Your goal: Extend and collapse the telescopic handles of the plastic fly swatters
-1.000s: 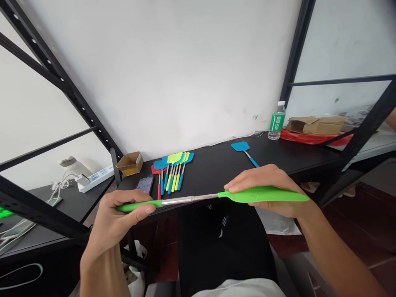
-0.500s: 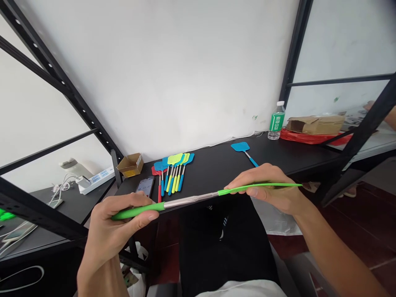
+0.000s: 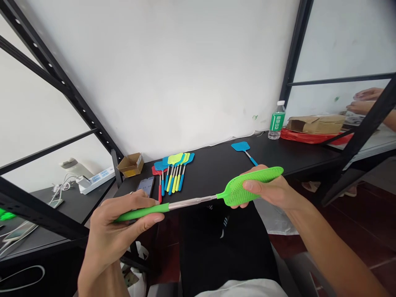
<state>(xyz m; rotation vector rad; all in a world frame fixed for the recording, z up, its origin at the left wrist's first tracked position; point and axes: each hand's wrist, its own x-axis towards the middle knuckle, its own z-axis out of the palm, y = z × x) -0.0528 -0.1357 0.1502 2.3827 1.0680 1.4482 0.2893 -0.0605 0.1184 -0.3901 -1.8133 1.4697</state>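
A green fly swatter with a metal telescopic shaft is held level between both hands, above the desk's front edge. My left hand is closed on its green handle, with thumb and fingers pinching near the shaft end. My right hand grips the perforated green head, thumb on the face and fingers behind it. Beyond, on the black desk, several blue, yellow and red fly swatters lie side by side, heads toward the wall. One blue fly swatter lies apart, farther right.
A small open cardboard box and a phone are at the left of the desk. A water bottle stands at the right, beside a cardboard box on red plastic. Another person's hands show beyond the black frame. A power strip is at left.
My right hand has turned the swatter head from edge-on so its perforated face now shows. My left hand still holds the handle, shifted slightly right. The other person's hands have come further into view.
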